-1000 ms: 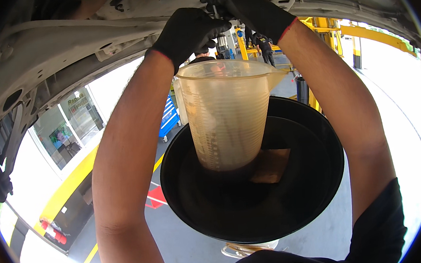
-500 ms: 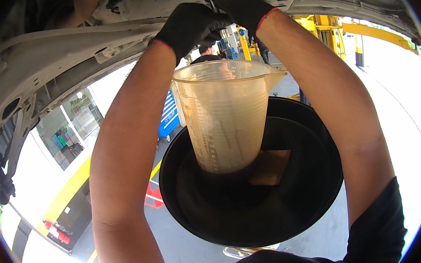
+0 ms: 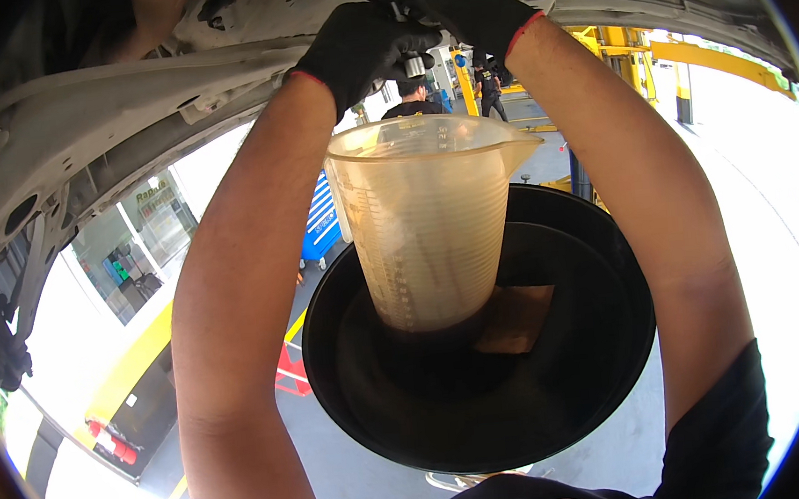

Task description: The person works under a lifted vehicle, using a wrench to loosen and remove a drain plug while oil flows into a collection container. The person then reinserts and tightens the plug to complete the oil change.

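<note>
Both hands wear black gloves with red cuffs and are raised under a vehicle's underside (image 3: 305,4). My left hand (image 3: 367,53) is closed around a socket wrench (image 3: 415,65), whose silver cylindrical end shows below the fingers. My right hand (image 3: 455,6) is just beside it, curled at the upper end of a thin metal shaft that runs between the hands. What the shaft's upper end meets is hidden by the gloves. Below the hands, a translucent measuring jug (image 3: 431,238) with a spout stands upright in a wide black drain pan (image 3: 403,418).
A brown flat piece (image 3: 516,320) lies in the pan beside the jug. At the upper left, another person's arm (image 3: 156,20) reaches under the vehicle. Behind are a blue tool cabinet (image 3: 320,220), yellow lift parts (image 3: 628,53) and two people, one walking (image 3: 489,88).
My hands have shifted slightly, and the wrench's silver end now shows more clearly below my left fingers. The people in the background appear farther right and less covered.
</note>
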`<state>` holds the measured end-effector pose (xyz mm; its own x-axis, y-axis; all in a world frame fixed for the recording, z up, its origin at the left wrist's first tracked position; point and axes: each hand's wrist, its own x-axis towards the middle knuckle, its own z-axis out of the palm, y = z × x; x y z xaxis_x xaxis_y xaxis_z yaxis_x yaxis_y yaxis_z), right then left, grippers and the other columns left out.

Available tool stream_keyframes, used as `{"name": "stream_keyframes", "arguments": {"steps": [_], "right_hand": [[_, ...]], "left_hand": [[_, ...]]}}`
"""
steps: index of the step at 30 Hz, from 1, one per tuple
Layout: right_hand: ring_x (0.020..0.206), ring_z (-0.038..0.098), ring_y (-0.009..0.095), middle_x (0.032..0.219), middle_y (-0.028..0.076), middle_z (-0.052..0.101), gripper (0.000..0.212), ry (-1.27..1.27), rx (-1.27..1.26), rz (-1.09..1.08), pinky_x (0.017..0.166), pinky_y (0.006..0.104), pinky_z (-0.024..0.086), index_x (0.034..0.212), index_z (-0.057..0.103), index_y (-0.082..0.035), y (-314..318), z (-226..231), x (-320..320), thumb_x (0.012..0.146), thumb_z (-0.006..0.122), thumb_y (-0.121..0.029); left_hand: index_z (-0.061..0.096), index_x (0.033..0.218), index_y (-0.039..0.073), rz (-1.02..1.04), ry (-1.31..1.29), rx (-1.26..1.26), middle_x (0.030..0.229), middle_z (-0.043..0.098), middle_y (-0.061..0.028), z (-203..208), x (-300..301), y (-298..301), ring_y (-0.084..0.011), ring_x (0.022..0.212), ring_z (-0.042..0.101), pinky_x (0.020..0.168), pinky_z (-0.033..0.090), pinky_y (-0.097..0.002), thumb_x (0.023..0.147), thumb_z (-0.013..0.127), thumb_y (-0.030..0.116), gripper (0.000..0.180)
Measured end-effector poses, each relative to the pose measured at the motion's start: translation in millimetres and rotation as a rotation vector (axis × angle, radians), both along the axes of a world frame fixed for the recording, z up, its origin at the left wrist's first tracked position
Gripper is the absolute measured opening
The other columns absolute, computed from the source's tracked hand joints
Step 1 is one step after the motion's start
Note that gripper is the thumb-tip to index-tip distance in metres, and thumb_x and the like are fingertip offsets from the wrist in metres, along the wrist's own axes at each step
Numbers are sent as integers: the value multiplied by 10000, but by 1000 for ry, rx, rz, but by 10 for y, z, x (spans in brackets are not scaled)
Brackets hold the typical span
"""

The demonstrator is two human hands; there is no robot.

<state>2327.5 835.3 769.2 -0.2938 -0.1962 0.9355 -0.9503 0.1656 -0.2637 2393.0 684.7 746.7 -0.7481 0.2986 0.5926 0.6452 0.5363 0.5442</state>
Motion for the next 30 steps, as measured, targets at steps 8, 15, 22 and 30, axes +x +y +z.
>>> {"name": "stream_keyframes", "arguments": {"steps": [8, 15, 22, 30], "right_hand": [[587, 536, 193, 641, 90, 602, 280, 201, 3, -71, 565, 385, 433, 778, 686, 4, -40, 104, -209, 879, 760, -246], [574, 503, 186, 633, 68, 561, 261, -103, -51, 275, 526, 383, 415, 779, 653, -3, -96, 91, -296, 867, 769, -220], [623, 523, 157, 733, 77, 602, 232, 121, -208, 539, 532, 343, 428, 939, 673, -1, -64, 12, -356, 857, 786, -186], [774, 572, 200, 857, 107, 649, 340, 111, -24, 397, 666, 363, 487, 1085, 672, 42, 96, -40, -151, 875, 778, -203]], "left_hand": [[696, 1147, -26, -36, -159, 116, 998, 718, -119, 126, -105, -219, -231, 931, 749, 834, 635, -362, 978, 697, 133, 232], [713, 1158, -21, -43, -50, 60, 1033, 734, -122, 43, -46, -197, -218, 917, 746, 822, 631, -353, 963, 720, 169, 273], [695, 1173, -28, 10, 12, 44, 1057, 736, -134, 8, -44, -43, -233, 918, 747, 846, 628, -374, 969, 702, 147, 268], [686, 1161, -57, -82, -97, 145, 1112, 720, -156, 8, 84, 32, -254, 962, 745, 875, 629, -386, 958, 711, 135, 280]]}}
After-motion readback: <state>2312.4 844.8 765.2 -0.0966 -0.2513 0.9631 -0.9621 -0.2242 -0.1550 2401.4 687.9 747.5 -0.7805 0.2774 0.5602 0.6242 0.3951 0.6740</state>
